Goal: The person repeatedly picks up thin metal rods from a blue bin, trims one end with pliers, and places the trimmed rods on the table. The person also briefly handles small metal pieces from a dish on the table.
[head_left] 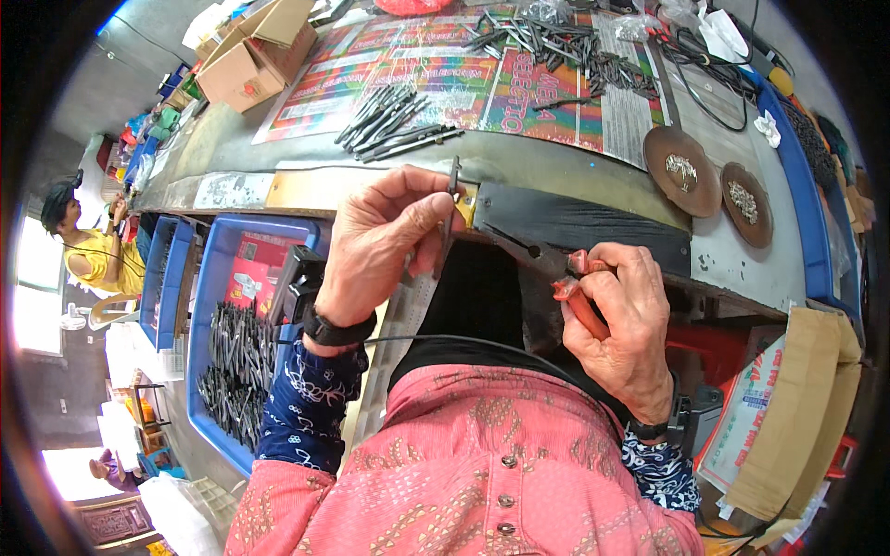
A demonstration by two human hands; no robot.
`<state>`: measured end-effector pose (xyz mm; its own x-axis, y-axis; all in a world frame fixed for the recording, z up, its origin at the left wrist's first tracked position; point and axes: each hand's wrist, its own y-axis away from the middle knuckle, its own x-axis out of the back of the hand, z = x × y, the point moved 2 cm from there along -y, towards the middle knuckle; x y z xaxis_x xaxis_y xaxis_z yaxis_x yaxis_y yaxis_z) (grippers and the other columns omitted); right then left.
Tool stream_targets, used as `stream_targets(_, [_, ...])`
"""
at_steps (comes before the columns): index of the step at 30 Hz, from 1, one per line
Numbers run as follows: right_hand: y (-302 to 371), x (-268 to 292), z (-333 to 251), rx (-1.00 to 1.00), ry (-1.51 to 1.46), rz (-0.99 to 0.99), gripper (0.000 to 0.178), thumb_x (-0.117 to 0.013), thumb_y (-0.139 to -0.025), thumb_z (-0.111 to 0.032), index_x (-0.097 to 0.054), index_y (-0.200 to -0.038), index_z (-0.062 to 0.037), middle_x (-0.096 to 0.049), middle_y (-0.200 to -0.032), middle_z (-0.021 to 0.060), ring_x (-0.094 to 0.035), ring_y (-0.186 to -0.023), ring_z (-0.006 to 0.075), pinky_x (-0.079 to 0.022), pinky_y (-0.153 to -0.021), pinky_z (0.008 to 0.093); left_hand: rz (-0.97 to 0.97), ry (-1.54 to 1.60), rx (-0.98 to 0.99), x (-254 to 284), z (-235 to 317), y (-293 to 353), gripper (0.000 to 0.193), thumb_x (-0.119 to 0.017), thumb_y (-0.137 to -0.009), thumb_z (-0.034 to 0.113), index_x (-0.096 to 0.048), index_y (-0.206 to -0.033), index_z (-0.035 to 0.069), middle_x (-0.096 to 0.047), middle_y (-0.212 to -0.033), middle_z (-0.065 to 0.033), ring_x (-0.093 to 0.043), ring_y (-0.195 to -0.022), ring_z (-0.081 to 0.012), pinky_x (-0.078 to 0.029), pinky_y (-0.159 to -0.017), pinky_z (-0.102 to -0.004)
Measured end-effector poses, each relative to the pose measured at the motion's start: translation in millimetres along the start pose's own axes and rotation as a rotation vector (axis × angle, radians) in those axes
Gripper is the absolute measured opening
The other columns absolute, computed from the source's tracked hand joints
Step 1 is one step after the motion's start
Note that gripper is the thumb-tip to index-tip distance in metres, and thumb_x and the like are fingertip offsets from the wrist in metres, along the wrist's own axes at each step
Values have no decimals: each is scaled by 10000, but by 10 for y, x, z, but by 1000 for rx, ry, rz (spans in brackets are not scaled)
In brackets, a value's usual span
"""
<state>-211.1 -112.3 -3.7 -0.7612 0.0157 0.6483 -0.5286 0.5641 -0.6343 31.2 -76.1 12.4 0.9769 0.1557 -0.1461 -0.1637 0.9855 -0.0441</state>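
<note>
Left hand (385,241) pinches thin dark metal piece (451,199) upright at worktop (556,162) edge; right hand (621,324) grips red-handled pliers (575,283).

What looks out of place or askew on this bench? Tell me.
Nothing looks spilled or broken. The left hand pinches a thin dark metal piece upright; the right hand grips red-handled pliers. Dark metal parts lie in loose, uneven heaps.
</note>
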Motion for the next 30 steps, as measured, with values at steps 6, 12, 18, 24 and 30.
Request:
stream_targets(6, [15, 25, -76, 84, 92, 16, 274, -736, -632, -22, -578, -855, -43, -565, -1003, 118, -549, -866, 293, -402, -789, 422, -73, 264, 140, -108, -89, 223, 112, -609, -968, 84, -629, -1049, 8, -684, -815, -109, -501, -450, -57, -374, -405, -175])
stream_targets(12, [26, 69, -127, 115, 121, -2, 279, -745, -632, -41, -576, -855, -49, -565, -1009, 120, -550, -875, 287, -393, -811, 423, -117, 422, 228, -103, -71, 333, 119, -633, -956, 83, -629, -1053, 14, -691, -826, -119, -511, -459, -65, -367, -413, -168])
stream_targets(18, [46, 79, -128, 134, 129, -10, 272, -739, -630, -40, -571, -842, -48, -563, -1002, 120, -547, -872, 288, -394, -802, 420, -100, 339, 236, -109, -111, 361, 100, -596, -976, 106, -600, -1041, 30, -668, -783, -123, -421, -396, -39, -306, -359, -165])
stream_targets(24, [115, 30, -52, 131, 118, -94, 201, -710, -669, -53, -576, -818, -37, -549, -930, 118, -550, -831, 292, -424, -695, 400, -190, 402, 231, -119, -142, 361, 101, -636, -946, 55, -614, -1028, 0, -697, -813, -125, -490, -450, -66, -363, -411, -178])
stream_targets(30, [179, -83, 73, -88, -445, -254, 151, -624, -702, 45, -577, -843, 16, -530, -826, 138, -560, -759, 294, -471, -688, 381, -117, 114, -7, -199, -183, 393, 114, -644, -925, -6, -577, -1017, -17, -694, -818, -113, -555, -526, -71, -401, -455, -191])
